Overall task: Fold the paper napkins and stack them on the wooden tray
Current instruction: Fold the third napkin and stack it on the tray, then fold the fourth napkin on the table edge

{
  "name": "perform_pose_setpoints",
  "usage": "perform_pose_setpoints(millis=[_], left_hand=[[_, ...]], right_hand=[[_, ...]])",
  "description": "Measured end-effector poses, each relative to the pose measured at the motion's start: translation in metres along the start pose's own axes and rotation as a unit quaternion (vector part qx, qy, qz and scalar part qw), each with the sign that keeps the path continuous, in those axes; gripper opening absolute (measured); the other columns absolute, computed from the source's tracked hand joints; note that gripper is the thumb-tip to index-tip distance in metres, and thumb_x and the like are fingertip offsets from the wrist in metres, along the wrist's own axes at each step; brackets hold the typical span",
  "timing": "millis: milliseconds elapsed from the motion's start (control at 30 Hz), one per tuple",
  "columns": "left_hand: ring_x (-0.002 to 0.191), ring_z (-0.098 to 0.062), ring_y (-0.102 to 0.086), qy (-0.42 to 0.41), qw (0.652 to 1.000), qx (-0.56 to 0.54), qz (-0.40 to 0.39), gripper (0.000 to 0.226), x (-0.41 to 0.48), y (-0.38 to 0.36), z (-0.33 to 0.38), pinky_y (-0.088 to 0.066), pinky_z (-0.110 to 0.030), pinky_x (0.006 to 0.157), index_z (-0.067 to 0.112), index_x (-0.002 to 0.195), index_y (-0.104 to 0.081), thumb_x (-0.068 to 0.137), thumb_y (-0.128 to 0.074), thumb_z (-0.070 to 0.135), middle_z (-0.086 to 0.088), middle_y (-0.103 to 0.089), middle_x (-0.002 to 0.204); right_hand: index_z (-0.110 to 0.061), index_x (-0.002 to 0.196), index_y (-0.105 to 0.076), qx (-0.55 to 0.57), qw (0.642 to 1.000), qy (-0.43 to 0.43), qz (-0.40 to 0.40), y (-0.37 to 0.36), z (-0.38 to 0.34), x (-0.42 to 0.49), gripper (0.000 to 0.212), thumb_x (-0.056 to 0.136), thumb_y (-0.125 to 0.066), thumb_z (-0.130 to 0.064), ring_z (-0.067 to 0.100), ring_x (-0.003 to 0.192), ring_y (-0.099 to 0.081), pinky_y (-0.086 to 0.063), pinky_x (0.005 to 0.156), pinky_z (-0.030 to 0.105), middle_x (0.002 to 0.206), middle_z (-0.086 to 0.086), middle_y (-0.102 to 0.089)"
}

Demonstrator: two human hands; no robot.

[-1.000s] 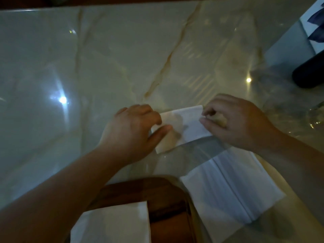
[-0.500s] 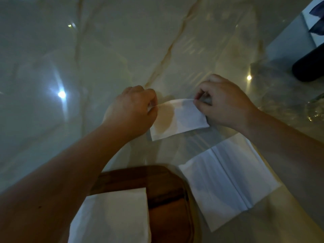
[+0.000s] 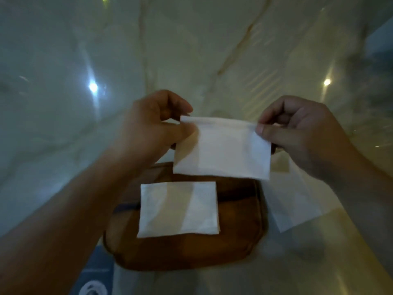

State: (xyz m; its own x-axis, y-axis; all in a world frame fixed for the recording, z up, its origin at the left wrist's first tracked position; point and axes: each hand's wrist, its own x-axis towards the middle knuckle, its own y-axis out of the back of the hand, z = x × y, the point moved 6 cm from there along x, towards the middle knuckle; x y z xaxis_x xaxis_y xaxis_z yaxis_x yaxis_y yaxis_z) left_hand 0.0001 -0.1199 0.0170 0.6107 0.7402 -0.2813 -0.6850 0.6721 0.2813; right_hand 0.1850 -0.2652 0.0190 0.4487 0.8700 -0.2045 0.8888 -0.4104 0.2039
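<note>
A folded white paper napkin (image 3: 223,150) hangs in the air over the far edge of the wooden tray (image 3: 238,237). My left hand (image 3: 153,126) pinches its top left corner and my right hand (image 3: 297,133) pinches its top right corner. Another folded napkin (image 3: 178,209) lies flat on the tray, towards its left side. To the right of the tray, an unfolded white napkin (image 3: 295,201) rests on the table, partly under my right forearm.
The table (image 3: 63,124) is glossy pale marble with brown veins and bright light reflections. A dark blue patch with a white mark (image 3: 93,282) shows at the bottom left, beyond the table edge. The view is blurred.
Both hands have lifted the folded napkin off the table and brought it towards me, over the tray. The view has tilted down, so the whole tray now shows.
</note>
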Motion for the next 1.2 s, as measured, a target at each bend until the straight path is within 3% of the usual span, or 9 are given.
perform_pose_setpoints(millis=[100, 267, 400, 500, 633, 767, 900, 1033, 1200], left_hand=[[0.062, -0.027, -0.068, 0.032, 0.999, 0.006, -0.005, 0.022, -0.031, 0.016, -0.020, -0.058, -0.044, 0.057, 0.031, 0.074, -0.066, 0.059, -0.074, 0.016, 0.005, -0.070, 0.071], [0.050, -0.005, -0.063, 0.060, 0.991, 0.115, -0.042, 0.027, -0.071, 0.028, -0.052, -0.050, -0.019, 0.049, 0.035, 0.079, -0.064, 0.069, -0.074, 0.012, 0.008, -0.069, 0.059], [0.068, 0.007, -0.062, 0.078, 0.978, 0.186, -0.043, 0.023, -0.084, 0.033, -0.062, -0.044, -0.005, 0.055, 0.041, 0.079, -0.061, 0.068, -0.071, 0.024, 0.031, -0.065, 0.079], [0.073, 0.011, -0.060, 0.069, 0.977, 0.197, -0.039, 0.021, -0.085, 0.038, -0.063, -0.039, -0.001, 0.056, 0.040, 0.078, -0.061, 0.068, -0.070, 0.023, 0.036, -0.062, 0.084], [0.074, 0.013, -0.055, 0.052, 0.966, 0.252, -0.027, 0.024, -0.084, 0.042, -0.065, -0.038, 0.000, 0.055, 0.042, 0.076, -0.059, 0.070, -0.071, 0.022, 0.016, -0.063, 0.067], [0.074, 0.015, -0.053, 0.026, 0.949, 0.312, -0.045, 0.028, -0.084, 0.033, -0.061, -0.037, 0.001, 0.054, 0.046, 0.074, -0.053, 0.073, -0.070, 0.024, 0.016, -0.058, 0.065], [0.057, 0.000, -0.053, -0.012, 0.922, 0.382, -0.062, 0.012, -0.082, 0.025, -0.052, -0.034, -0.008, 0.046, 0.045, 0.079, -0.054, 0.073, -0.064, 0.039, 0.023, -0.050, 0.070], [0.076, -0.015, -0.054, -0.126, 0.879, 0.456, -0.056, 0.023, -0.082, 0.017, -0.035, -0.048, -0.030, 0.057, 0.022, 0.092, -0.063, 0.081, -0.055, 0.041, 0.002, -0.058, 0.089], [0.084, -0.021, -0.056, -0.197, 0.864, 0.458, -0.075, 0.022, -0.069, -0.026, -0.010, -0.051, -0.035, 0.062, 0.018, 0.096, -0.061, 0.084, -0.055, 0.036, -0.003, -0.061, 0.095]], right_hand=[[-0.019, 0.072, -0.062, -0.014, 0.999, -0.021, -0.040, -0.027, 0.007, -0.020, 0.008, 0.071, -0.069, -0.016, 0.011, 0.049, -0.057, -0.046, 0.049, 0.026, 0.063, -0.004, -0.065], [-0.022, 0.079, -0.063, -0.062, 0.992, -0.056, -0.097, -0.062, 0.025, -0.043, 0.011, 0.078, -0.073, -0.015, 0.016, 0.062, -0.068, -0.051, 0.060, 0.032, 0.069, -0.003, -0.069], [-0.026, 0.076, -0.063, -0.071, 0.989, -0.066, -0.109, -0.080, 0.031, -0.050, 0.006, 0.075, -0.069, -0.024, 0.012, 0.055, -0.065, -0.049, 0.051, 0.026, 0.066, -0.004, -0.068], [-0.028, 0.078, -0.062, -0.105, 0.986, -0.063, -0.110, -0.090, 0.032, -0.051, 0.008, 0.078, -0.069, -0.024, 0.025, 0.059, -0.065, -0.053, 0.053, 0.041, 0.070, 0.003, -0.068], [-0.029, 0.077, -0.060, -0.202, 0.972, 0.004, -0.119, -0.098, 0.024, -0.051, 0.012, 0.079, -0.068, -0.021, 0.004, 0.054, -0.058, -0.040, 0.049, 0.011, 0.066, -0.020, -0.063], [-0.025, 0.079, -0.062, -0.271, 0.954, 0.051, -0.115, -0.098, 0.016, -0.050, 0.015, 0.077, -0.068, -0.011, -0.010, 0.065, -0.053, -0.035, 0.058, 0.004, 0.058, -0.024, -0.048], [-0.024, 0.087, -0.058, -0.327, 0.933, 0.086, -0.127, -0.095, 0.013, -0.051, 0.011, 0.080, -0.065, -0.019, -0.004, 0.069, -0.049, -0.037, 0.059, 0.009, 0.079, -0.020, -0.046], [-0.024, 0.095, -0.057, -0.381, 0.911, 0.123, -0.098, -0.083, 0.008, -0.054, 0.016, 0.083, -0.060, -0.034, 0.000, 0.059, -0.042, -0.038, 0.050, 0.017, 0.097, -0.010, -0.049], [-0.023, 0.097, -0.059, -0.404, 0.905, 0.124, -0.044, -0.042, 0.011, -0.055, 0.016, 0.086, -0.057, -0.034, 0.012, 0.074, -0.055, -0.046, 0.053, 0.026, 0.101, -0.004, -0.055]])
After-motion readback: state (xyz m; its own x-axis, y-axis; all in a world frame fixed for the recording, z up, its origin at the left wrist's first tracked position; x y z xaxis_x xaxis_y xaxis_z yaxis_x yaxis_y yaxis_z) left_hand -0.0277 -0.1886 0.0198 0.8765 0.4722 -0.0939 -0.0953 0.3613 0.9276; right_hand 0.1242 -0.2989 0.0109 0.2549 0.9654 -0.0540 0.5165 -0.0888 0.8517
